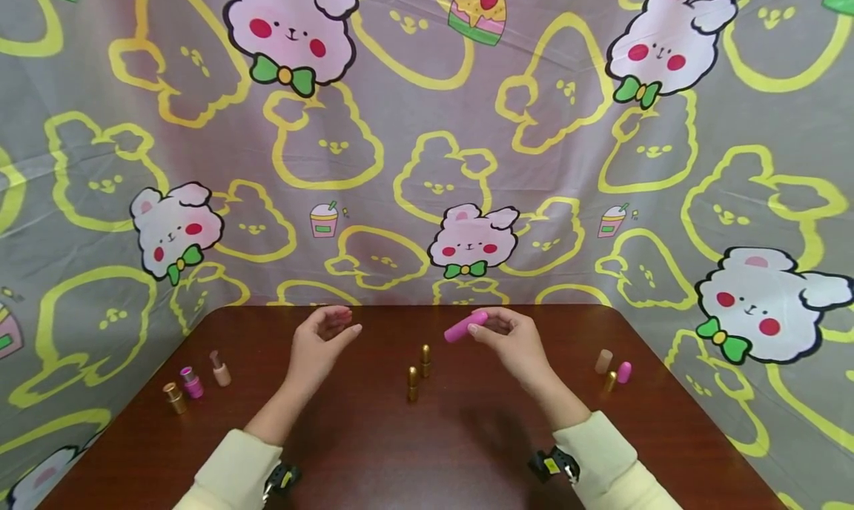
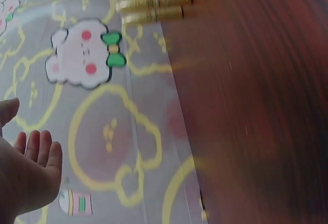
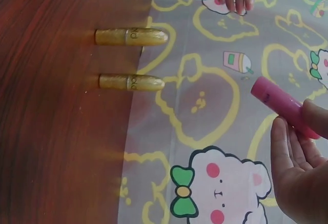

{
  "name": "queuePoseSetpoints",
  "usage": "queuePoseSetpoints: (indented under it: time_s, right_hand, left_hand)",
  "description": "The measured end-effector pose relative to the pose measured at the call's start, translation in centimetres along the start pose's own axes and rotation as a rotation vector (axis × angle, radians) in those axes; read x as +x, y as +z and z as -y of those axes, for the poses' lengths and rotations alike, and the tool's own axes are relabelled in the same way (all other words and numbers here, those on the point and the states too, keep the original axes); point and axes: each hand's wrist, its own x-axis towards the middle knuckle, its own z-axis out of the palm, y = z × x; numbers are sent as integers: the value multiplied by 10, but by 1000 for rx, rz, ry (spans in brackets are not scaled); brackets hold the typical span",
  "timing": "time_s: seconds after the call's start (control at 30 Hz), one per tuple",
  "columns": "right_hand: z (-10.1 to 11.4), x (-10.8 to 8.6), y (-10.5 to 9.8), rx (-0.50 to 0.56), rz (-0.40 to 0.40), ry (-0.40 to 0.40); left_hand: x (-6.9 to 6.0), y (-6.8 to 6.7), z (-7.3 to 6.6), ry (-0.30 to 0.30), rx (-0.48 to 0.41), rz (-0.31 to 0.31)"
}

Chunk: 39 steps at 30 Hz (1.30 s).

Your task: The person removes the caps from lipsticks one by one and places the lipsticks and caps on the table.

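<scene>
My right hand pinches a pink lipstick tube between thumb and fingers, held tilted above the back half of the table. In the right wrist view the pink tube appears capped, its far end covered by the thumb. My left hand hovers across from it, palm inward, fingers relaxed and nothing in them. Between the hands, two gold bullet-shaped lipsticks stand upright, a nearer one and a farther one. Neither hand touches them.
At the left of the brown table stand three uncapped lipsticks: gold, pink and pale pink. On the right sit a beige cap, a pink cap and a small gold cap. A patterned curtain hangs behind.
</scene>
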Motion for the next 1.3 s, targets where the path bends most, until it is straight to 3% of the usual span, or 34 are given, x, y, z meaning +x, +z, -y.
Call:
queuePoseSetpoints:
  time_s: [0.23, 0.7, 1.07, 1.3]
  right_hand:
    - [4, 3, 6, 192, -7, 40]
    - [13, 1, 20, 540, -9, 119]
    - [20, -1, 30, 717, 9, 162]
    - [23, -3, 36, 791, 3, 175]
  left_hand:
    - [-4, 30, -11, -12, -140, 93]
    - [-12, 76, -26, -10, -339, 141]
    - [-15, 95, -35, -56, -532, 174]
    - [-15, 101, -38, -93, -562, 176]
